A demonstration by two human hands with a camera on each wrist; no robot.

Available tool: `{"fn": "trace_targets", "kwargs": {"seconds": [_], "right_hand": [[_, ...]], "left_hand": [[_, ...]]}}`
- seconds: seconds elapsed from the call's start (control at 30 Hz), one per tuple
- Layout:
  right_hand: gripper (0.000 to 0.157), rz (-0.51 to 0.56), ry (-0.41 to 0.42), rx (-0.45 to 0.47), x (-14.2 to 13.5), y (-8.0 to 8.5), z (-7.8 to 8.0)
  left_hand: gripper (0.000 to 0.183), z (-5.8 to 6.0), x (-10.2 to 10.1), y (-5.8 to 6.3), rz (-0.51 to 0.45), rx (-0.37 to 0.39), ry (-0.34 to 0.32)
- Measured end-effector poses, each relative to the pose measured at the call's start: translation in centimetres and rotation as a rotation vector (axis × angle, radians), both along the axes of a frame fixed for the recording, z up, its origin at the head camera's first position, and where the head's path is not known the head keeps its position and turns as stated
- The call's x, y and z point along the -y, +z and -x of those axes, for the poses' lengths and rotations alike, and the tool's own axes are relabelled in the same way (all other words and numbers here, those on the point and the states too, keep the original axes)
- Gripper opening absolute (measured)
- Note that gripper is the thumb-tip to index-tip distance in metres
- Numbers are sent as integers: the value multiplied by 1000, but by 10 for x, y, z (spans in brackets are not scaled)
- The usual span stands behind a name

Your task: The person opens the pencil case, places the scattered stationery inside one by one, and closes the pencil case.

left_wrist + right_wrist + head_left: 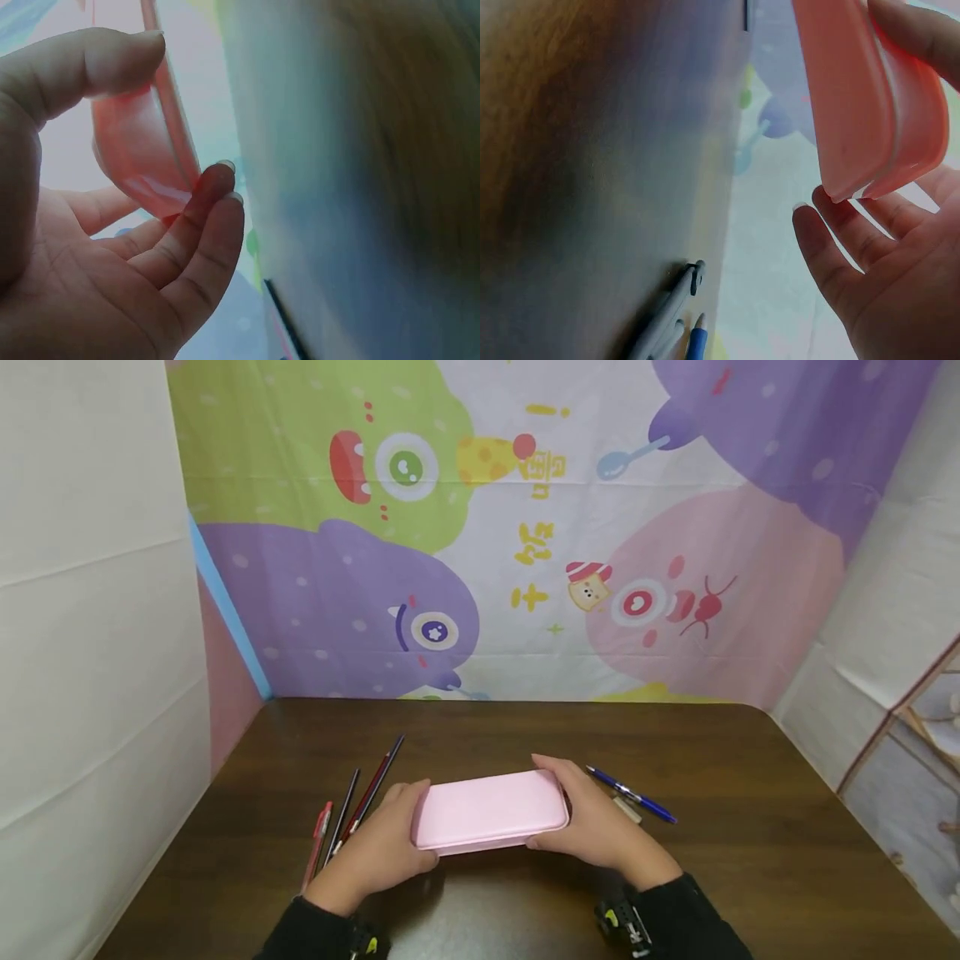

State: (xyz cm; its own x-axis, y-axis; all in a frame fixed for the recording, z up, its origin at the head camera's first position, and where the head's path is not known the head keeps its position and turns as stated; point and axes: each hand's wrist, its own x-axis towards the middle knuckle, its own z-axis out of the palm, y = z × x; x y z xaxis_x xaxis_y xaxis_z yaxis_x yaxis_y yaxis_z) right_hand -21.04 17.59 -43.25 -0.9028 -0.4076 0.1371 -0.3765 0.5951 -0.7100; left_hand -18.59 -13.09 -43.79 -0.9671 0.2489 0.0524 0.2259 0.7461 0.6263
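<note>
A pink pencil case (491, 810) with rounded corners is held level between both hands, its lid down flat. My left hand (390, 839) grips its left end, thumb on the near side and fingers on the far side. Around the right end curls my right hand (588, 822) in a similar way. In the left wrist view, the thumb and fingers bend about the end of the case (135, 142). From the right wrist view, the case (847, 97) appears raised off the tabletop. Its contents are hidden.
Left of the case lie a red pen (318, 839), a dark pencil (343, 814) and a dark red pencil (372, 789). A blue pen (637, 797) and a small pale object (627, 810) lie at right. A patterned cloth (525, 527) hangs behind the brown table (750, 860).
</note>
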Motion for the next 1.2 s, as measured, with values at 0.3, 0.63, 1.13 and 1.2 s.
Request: {"fn": "trace_targets", "kwargs": {"seconds": [0.3,0.63,1.13,1.2], "right_hand": [[102,150,-43,93,-7,-7,-14],[102,174,-55,126,-10,-6,-29],[92,14,-16,-91,-12,3,-44],[90,-24,-2,-131,-12,4,-45]], "left_hand": [[97,-9,1,-2,-280,104,41],[97,-25,-4,-4,-757,272,93],[103,-27,-11,-19,-1056,413,-73],[103,-27,-10,-20,-1095,439,-91]]}}
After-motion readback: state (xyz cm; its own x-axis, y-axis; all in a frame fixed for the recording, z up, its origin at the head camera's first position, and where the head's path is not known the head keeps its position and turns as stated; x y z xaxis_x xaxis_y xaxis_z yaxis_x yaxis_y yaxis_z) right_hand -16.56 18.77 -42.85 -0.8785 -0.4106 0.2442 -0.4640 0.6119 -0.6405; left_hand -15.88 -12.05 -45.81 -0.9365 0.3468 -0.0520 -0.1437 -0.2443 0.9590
